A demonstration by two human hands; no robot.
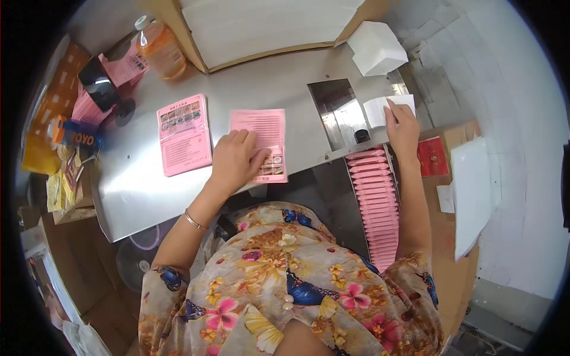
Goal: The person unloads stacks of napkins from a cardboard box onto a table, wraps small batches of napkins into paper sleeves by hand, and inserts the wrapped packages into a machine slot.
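Observation:
My left hand [238,157] lies over a pink printed sheet [261,121] near the front edge of the metal table, its fingers bent together on the paper. To its left rests a stack of pink printed leaflets [185,135]. My right hand [402,126] pinches a white paper [375,111] beside a dark rectangular opening [335,113] in the table. Below that opening, a long row of folded pink packets [375,207] fills a narrow tray that runs toward my body.
A bottle of orange liquid [161,48] and a phone on a stand [98,83] are at the back left. White folded paper [377,48] sits at the back right. Beyond my right arm are a red packet [433,156] and a white sheet [473,196].

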